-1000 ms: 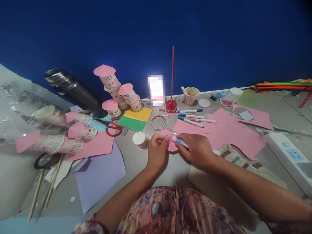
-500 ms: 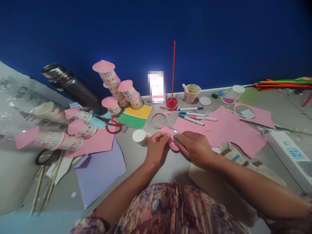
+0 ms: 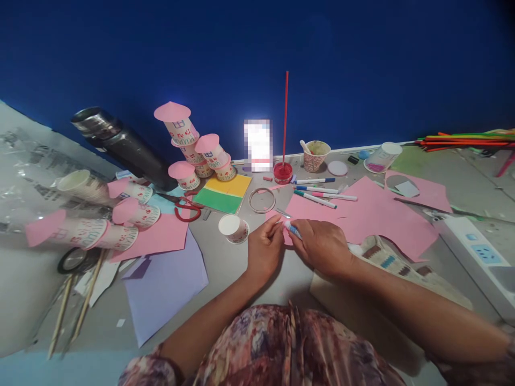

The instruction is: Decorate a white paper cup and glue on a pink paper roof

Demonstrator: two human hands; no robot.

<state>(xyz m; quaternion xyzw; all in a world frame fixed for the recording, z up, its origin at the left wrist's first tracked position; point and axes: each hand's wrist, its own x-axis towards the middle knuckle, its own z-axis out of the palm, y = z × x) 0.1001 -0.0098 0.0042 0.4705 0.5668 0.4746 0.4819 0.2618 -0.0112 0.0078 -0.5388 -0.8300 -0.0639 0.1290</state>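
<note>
My left hand (image 3: 264, 248) and my right hand (image 3: 321, 245) meet over a small pink paper piece (image 3: 287, 237) on the grey table. The left fingers are curled and pinch the paper's edge. A blue-and-white glue tube (image 3: 293, 230) is gripped in my right hand, its tip pointing at the pink piece. A small white paper cup (image 3: 233, 228) lies tipped just left of my left hand. Most of the pink piece is hidden between the hands.
Decorated cups with pink paper roofs (image 3: 192, 147) are stacked at the back left, more (image 3: 86, 231) lie at the left. Red scissors (image 3: 183, 208), a tape ring (image 3: 262, 200), markers (image 3: 319, 194), large pink sheets (image 3: 372, 212), a lilac sheet (image 3: 164, 287) and a red pot with a stick (image 3: 282, 172) surround the hands.
The hands have drawn closer together over the pink piece, covering more of it. The glue tube's tip shifted slightly and still points at the paper.
</note>
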